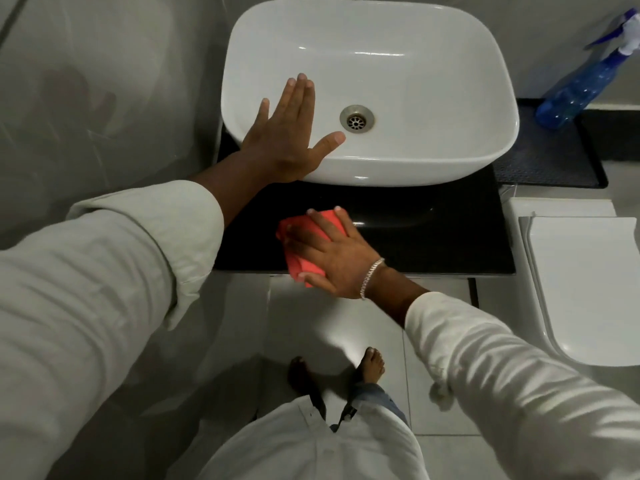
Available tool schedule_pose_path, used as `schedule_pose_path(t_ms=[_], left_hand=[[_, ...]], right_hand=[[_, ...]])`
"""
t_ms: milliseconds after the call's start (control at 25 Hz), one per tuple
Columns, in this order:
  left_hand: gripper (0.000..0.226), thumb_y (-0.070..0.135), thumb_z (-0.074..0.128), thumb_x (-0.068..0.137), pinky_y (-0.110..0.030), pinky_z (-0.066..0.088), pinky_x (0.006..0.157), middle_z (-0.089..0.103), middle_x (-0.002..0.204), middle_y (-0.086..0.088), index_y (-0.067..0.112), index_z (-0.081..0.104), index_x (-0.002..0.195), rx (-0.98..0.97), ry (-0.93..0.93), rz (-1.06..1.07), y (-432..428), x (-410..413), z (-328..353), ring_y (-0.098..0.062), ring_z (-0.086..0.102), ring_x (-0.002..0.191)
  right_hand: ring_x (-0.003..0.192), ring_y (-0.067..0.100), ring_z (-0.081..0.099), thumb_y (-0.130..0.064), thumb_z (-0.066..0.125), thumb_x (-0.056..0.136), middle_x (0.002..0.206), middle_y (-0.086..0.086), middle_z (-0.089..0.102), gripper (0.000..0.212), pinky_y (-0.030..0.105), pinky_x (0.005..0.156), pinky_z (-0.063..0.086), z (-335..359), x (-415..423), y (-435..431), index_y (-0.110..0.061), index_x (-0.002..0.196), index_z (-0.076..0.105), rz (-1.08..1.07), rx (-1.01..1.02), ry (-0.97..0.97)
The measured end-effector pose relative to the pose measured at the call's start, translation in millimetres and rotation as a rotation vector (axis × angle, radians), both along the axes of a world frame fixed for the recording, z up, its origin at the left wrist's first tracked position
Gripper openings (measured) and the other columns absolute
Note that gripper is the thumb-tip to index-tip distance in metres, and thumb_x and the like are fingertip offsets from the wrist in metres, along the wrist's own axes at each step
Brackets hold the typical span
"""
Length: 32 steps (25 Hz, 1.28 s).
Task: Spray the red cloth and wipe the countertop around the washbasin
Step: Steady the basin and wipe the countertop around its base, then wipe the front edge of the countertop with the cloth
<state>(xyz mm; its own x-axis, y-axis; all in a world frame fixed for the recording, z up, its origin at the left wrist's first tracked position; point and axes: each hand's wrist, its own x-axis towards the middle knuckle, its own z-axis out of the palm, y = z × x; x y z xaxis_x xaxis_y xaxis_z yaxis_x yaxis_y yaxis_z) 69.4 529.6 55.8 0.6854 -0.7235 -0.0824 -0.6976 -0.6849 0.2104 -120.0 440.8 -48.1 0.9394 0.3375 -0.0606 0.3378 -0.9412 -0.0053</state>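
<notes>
A folded red cloth (304, 261) lies on the black countertop (433, 237), near its front edge and left of centre. My right hand (332, 254) presses flat on the cloth, fingers spread over it, a silver bracelet at the wrist. My left hand (287, 133) rests open on the left front rim of the white washbasin (398, 81), fingers apart, holding nothing. A blue spray bottle (581, 88) stands at the far right on a dark mat.
The dark ribbed mat (547, 161) sits right of the basin. A white toilet lid (588, 289) is at the right, below the counter's level. A grey wall runs close along the left. My bare feet stand on pale floor tiles (311, 323).
</notes>
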Motion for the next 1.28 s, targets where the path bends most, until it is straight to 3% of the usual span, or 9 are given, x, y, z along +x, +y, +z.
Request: schedule_pose_path(t_ms=[440,680,800,880,960,1040,1080,1240,1280], left_hand=[[0.094,0.072,0.007,0.086,-0.055,-0.001,0.122,-0.003,0.165,-0.01,0.006,-0.002,0.153,0.055,-0.094,0.082,-7,-12,7,-0.021,-0.004,0.152],[0.086,0.061,0.026,0.091,-0.059,0.003,0.12,0.01,0.163,-0.016,0.002,0.013,0.152,-0.039,-0.168,0.135,-35,-106,-4,-0.03,0.004,0.152],[0.072,0.045,0.041,0.091,-0.056,0.014,0.12,0.022,0.16,-0.017,0.003,0.029,0.148,-0.3,-0.183,0.079,-90,-191,-22,-0.032,0.013,0.151],[0.06,0.032,0.052,0.09,-0.051,0.024,0.119,0.035,0.155,-0.019,0.002,0.044,0.141,-0.445,-0.147,0.116,-137,-244,-40,-0.033,0.026,0.147],[0.053,0.032,0.058,0.086,-0.041,0.035,0.113,0.05,0.142,-0.021,0.003,0.056,0.131,-0.537,0.056,0.322,-187,-279,-46,-0.034,0.044,0.136],[0.049,0.037,0.06,0.085,-0.037,0.041,0.102,0.058,0.126,-0.021,0.005,0.061,0.123,-0.553,0.33,0.609,-229,-287,-42,-0.036,0.054,0.121],[0.047,0.037,0.062,0.085,-0.037,0.042,0.099,0.057,0.123,-0.02,0.006,0.06,0.121,-0.5,0.404,0.7,-242,-284,-41,-0.036,0.054,0.117],[0.054,0.023,0.068,0.078,-0.042,0.042,0.1,0.055,0.125,-0.02,0.008,0.05,0.126,-0.346,0.429,0.808,-277,-262,-50,-0.04,0.052,0.118],[0.06,0.019,0.068,0.077,-0.043,0.043,0.101,0.055,0.127,-0.021,0.009,0.047,0.132,-0.368,0.442,0.834,-287,-254,-57,-0.04,0.052,0.119]], right_hand=[[0.149,0.03,0.021,-0.062,0.019,0.093,0.163,-0.004,0.025,0.065,0.061,0.116,0.019,2,-107,-193,-0.031,0.15,0.025,-0.559,-0.014,0.045],[0.15,0.029,0.02,-0.067,0.021,0.085,0.163,-0.004,0.025,0.075,0.056,0.118,0.019,15,-103,-248,-0.031,0.151,0.028,-0.544,0.085,0.023],[0.148,0.026,0.024,-0.066,0.038,0.082,0.16,0.002,0.032,0.079,0.049,0.119,0.019,13,-106,-255,-0.024,0.149,0.035,-0.712,0.744,-0.075],[0.147,0.025,0.028,-0.052,0.054,0.084,0.158,0.012,0.032,0.081,0.043,0.121,0.022,6,-109,-259,-0.011,0.15,0.032,-0.945,1.259,-0.181],[0.138,0.031,0.041,-0.03,0.068,0.087,0.151,0.02,0.041,0.074,0.043,0.115,0.035,-4,-120,-272,-0.002,0.147,0.035,-1.196,1.536,-0.062],[0.112,0.032,0.06,-0.023,0.071,0.086,0.126,0.02,0.062,0.053,0.038,0.083,0.054,-12,-128,-282,0.0,0.131,0.055,-1.281,1.692,0.271],[0.103,0.033,0.063,-0.024,0.072,0.085,0.116,0.02,0.066,0.045,0.034,0.071,0.053,-12,-131,-286,-0.001,0.122,0.061,-1.287,1.7,0.387],[0.082,0.028,0.065,-0.015,0.076,0.081,0.095,0.014,0.07,0.029,0.023,0.048,0.054,-8,-128,-311,-0.003,0.106,0.067,-1.226,1.645,0.493],[0.081,0.027,0.065,-0.011,0.076,0.081,0.095,0.014,0.07,0.03,0.025,0.054,0.057,-9,-122,-320,0.0,0.107,0.066,-1.212,1.633,0.477]])
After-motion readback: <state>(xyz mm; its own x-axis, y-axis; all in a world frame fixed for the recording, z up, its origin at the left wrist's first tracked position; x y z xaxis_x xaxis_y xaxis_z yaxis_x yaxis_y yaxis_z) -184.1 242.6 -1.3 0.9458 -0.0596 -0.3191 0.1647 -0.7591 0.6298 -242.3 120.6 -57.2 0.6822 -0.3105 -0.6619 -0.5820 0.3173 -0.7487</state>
